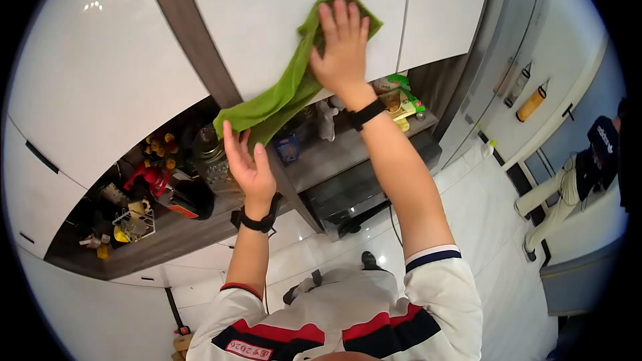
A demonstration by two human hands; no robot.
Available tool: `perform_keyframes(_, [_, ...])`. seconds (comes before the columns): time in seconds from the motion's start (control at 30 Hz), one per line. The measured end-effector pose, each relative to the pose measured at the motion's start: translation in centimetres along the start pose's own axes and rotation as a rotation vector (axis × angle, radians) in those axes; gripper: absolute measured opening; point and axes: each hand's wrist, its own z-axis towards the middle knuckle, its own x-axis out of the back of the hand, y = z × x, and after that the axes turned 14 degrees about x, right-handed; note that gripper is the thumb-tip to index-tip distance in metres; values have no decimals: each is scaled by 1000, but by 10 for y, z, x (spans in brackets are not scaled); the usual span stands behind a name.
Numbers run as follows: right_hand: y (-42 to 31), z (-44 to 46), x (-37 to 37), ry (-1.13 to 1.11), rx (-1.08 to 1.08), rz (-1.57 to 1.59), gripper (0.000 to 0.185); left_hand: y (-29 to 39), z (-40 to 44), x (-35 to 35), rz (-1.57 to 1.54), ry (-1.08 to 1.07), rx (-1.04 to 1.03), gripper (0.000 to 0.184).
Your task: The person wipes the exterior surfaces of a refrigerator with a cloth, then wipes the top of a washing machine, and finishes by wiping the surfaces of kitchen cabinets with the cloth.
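Note:
A green cloth (284, 97) hangs in a long drape across the lower part of a white cabinet door (267, 20). My right hand (342, 47) lies flat on the cloth's upper end, fingers spread, pressing it against the door. Lower down to the left, my left hand (249, 164) is raised with its fingers apart, next to the cloth's lower end; whether the fingertips touch the fabric is hard to tell. Both wrists wear black bands.
Below the doors, an open shelf (348, 157) holds glass jars (212, 154), a large dark bottle (184, 194), a wire rack (134, 224) and green packets (404, 100). Another person (568, 187) is at the far right.

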Motion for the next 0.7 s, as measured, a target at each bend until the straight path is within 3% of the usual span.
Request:
perform_keyframes(0.23, [74,13,33,103,-29,26,82,1,18,-80,121,32,39,63])
perform_keyframes(0.43, [39,33,13,109,46,191,76,-12,18,-90,217,175,35,63])
perform_keyframes(0.6, [-5,14,21,-71,258,396,55,-22,12,-86,239,180,53,63])
perform_keyframes(0.7, [-2,-3,21,-105,302,484,53,-22,11,-78,261,183,54,62])
